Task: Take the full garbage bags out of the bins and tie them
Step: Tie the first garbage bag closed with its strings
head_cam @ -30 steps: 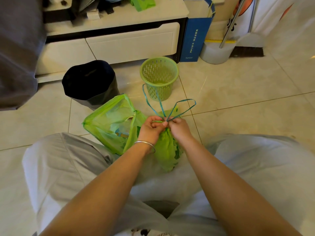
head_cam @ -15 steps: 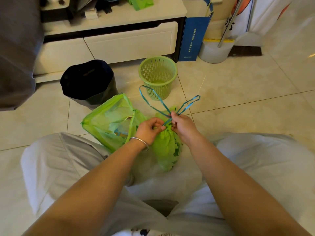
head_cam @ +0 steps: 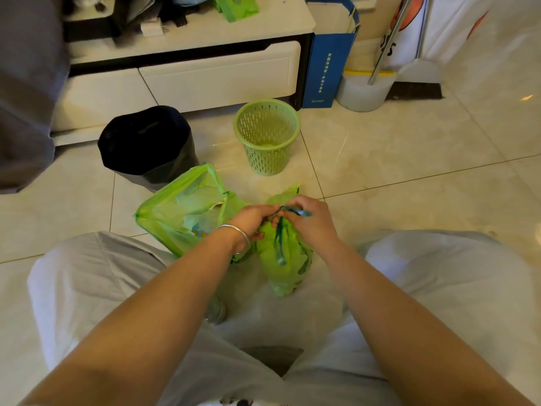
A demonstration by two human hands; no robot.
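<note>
A small green garbage bag (head_cam: 285, 262) stands on the floor between my knees, its neck gathered. My left hand (head_cam: 253, 219) and my right hand (head_cam: 311, 221) meet at the neck, both pinching the bag's blue drawstring (head_cam: 279, 235); one strand hangs down the bag's front, another pokes out past my right fingers. A second green bag (head_cam: 181, 215) lies just left of it with its mouth wide open. Behind them stand an unlined green basket bin (head_cam: 267, 136) and a bin lined with a black bag (head_cam: 146, 142).
A white low cabinet (head_cam: 181, 80) runs along the back, with a blue paper bag (head_cam: 328, 68) and a white bucket (head_cam: 363, 92) holding a mop handle to its right. A grey cloth (head_cam: 26, 83) hangs at the left. My knees in pale trousers flank the bags.
The drawstring loops that stood up above the bag have been pulled down tight against its neck. My hands have stayed together at the knot.
</note>
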